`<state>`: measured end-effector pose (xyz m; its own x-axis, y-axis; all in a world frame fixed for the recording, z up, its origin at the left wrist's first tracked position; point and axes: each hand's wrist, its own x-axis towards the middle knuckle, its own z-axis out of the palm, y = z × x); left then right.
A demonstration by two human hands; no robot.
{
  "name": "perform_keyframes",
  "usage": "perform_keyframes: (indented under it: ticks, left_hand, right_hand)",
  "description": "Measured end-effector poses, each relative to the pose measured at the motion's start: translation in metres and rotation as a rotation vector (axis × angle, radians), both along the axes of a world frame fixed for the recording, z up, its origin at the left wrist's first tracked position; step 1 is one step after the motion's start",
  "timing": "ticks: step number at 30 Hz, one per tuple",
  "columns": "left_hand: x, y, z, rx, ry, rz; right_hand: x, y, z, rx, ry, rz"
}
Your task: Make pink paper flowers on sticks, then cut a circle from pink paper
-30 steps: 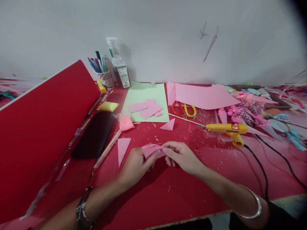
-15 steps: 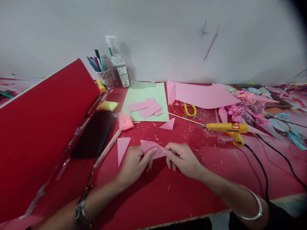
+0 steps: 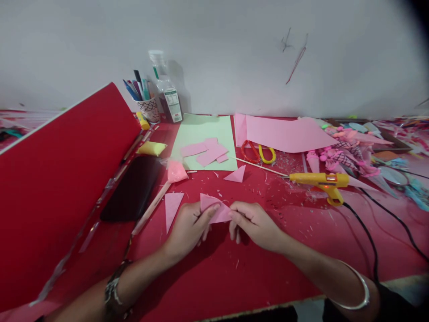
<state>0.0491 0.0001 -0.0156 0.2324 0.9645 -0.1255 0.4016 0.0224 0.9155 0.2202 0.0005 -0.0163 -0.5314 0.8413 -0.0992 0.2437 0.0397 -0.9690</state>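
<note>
Between my two hands, just above the red tabletop, is a triangular piece of pink paper (image 3: 219, 213). My left hand (image 3: 190, 226) pinches its left part, thumb on top and the other fingers behind. At its right corner, my right hand (image 3: 253, 222) grips the paper between thumb and fingertips; its lower fingers curl underneath. A second pink paper triangle (image 3: 172, 209) lies flat left of my left hand. Beyond the hands lies a small folded pink triangle (image 3: 237, 174). Pink paper rectangles (image 3: 210, 152) overlap on a pale green sheet (image 3: 201, 125) farther back.
A yellow glue gun (image 3: 320, 180) with a black cord lies at right, by pink paper cones (image 3: 348, 152). Scissors (image 3: 258, 152) sit under pink sheets (image 3: 284, 133). At left are a black phone (image 3: 132, 188), a wooden stick (image 3: 150, 208) and a leaning red board (image 3: 67, 188).
The held paper's left edge has shifted slightly right, and the paper looks a little more curved. My hands keep nearly the same grip. The whole view has moved slightly.
</note>
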Motion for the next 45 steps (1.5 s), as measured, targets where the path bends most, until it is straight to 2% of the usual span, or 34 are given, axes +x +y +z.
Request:
perform_keyframes:
  ticks: [3, 7, 11, 14, 17, 20, 23, 28, 30, 33, 35, 39, 42, 45]
  left_hand:
    - [0.001, 0.000, 0.001, 0.032, 0.039, -0.097]
    - [0.002, -0.002, 0.000, 0.031, 0.042, -0.241]
    - [0.000, -0.002, 0.000, 0.051, -0.061, -0.219]
    - [-0.003, 0.001, 0.001, 0.082, -0.054, -0.203]
    - [-0.005, 0.004, 0.001, 0.126, 0.025, -0.289]
    - [-0.005, 0.005, 0.000, 0.225, 0.081, -0.413]
    - [-0.004, 0.004, 0.000, 0.271, 0.082, -0.460]
    - [-0.004, 0.003, 0.003, 0.301, 0.080, -0.333]
    - [-0.005, 0.004, 0.004, 0.315, 0.053, -0.281]
    - [-0.006, 0.005, 0.004, 0.280, -0.023, -0.199]
    - [-0.007, 0.005, 0.003, 0.233, -0.058, -0.145]
    - [-0.006, 0.004, 0.003, 0.149, -0.067, -0.120]
    - [-0.006, 0.005, 0.004, 0.115, -0.052, -0.110]
    - [-0.007, 0.006, 0.004, 0.091, -0.055, -0.122]
  right_hand:
    - [0.002, 0.001, 0.002, 0.080, -0.066, 0.028]
    - [0.002, 0.001, 0.003, 0.111, -0.122, 0.051]
    - [0.000, -0.002, 0.001, 0.145, -0.120, -0.088]
    - [-0.001, -0.002, -0.002, 0.047, -0.031, -0.143]
    - [0.000, 0.001, -0.002, 0.079, 0.004, -0.091]
    - [0.003, 0.004, 0.000, 0.196, -0.084, -0.042]
    - [0.004, 0.004, 0.002, 0.200, -0.153, -0.012]
    - [0.000, -0.002, -0.001, 0.147, -0.034, -0.046]
    - [-0.002, -0.004, -0.004, 0.052, -0.007, -0.066]
    - [-0.002, -0.007, -0.010, -0.081, 0.002, -0.008]
    - [-0.001, -0.007, -0.011, -0.074, -0.009, 0.036]
    - [0.000, -0.006, -0.011, 0.025, -0.071, 0.017]
    - [-0.001, -0.007, -0.010, 0.010, -0.066, 0.032]
    - [0.000, -0.004, -0.007, -0.005, -0.005, -0.046]
